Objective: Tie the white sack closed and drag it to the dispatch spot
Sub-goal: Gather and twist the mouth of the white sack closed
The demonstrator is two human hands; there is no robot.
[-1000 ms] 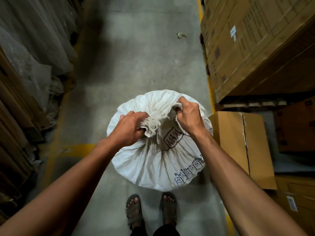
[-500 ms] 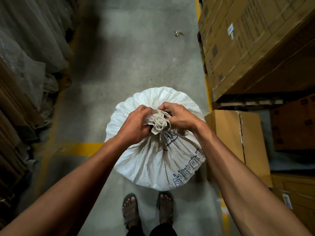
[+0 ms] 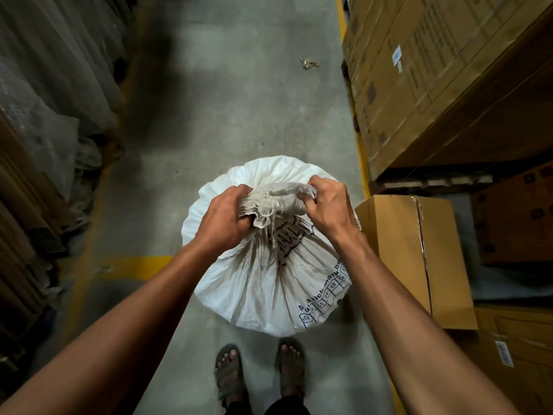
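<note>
Gripping the gathered neck of the white sack, left hand and right hand could let the half-made knot slip loose.

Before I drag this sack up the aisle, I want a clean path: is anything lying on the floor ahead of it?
Only a small crumpled scrap lies on the grey concrete floor far ahead of the white woven sack. Both hands grip its gathered neck; cardboard boxes crowd its right side.
</note>
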